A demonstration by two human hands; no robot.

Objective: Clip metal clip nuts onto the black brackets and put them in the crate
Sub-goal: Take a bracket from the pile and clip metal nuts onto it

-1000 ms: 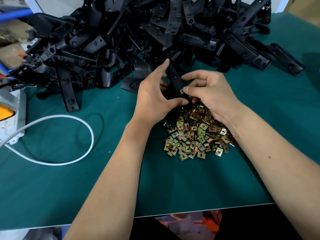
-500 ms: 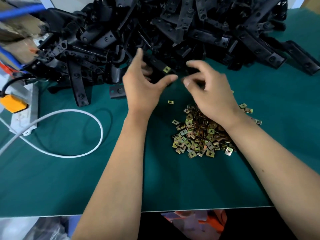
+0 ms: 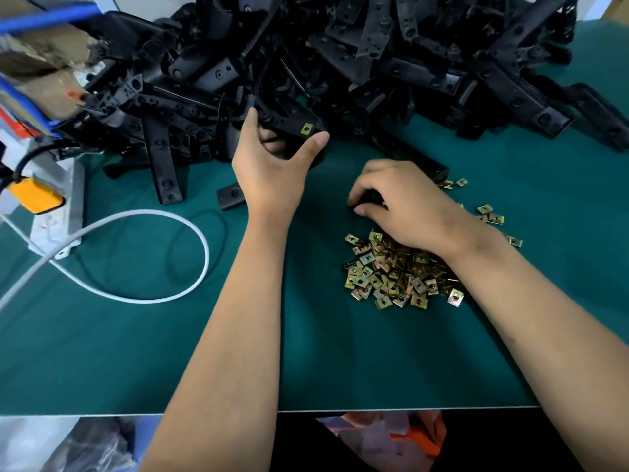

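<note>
- The heap of clip nuts [image 3: 401,270] sits nearest to me on the green counter [image 3: 136,352], right under my right wrist, so I judge each fresh nut is only a short reach away.
- A few loose nuts [image 3: 490,214] lie scattered just beside the heap on its right.
- My right hand [image 3: 408,202] rests at the far edge of that heap, fingers curled down over something dark on the counter; I cannot tell whether this grip already pinches a nut or the end of a bracket.
- My left hand [image 3: 272,165] is a little farther out, its grip clenched round a black bracket [image 3: 289,120], thumb underneath and fingers over the far side.
- That bracket carries one brass clip nut [image 3: 306,128] on its near end, turned up towards me, which I take as a way to check it is seated.
- A white cable [image 3: 153,253] loops on the counter to my left, leading to a power strip [image 3: 58,219] with an orange plug [image 3: 35,195], well apart from the work.
- Farthest away, the big pile of brackets [image 3: 374,56] fills the back of the counter, touching the one I hold.
- No crate shows, so the drop-off must lie outside this view.
</note>
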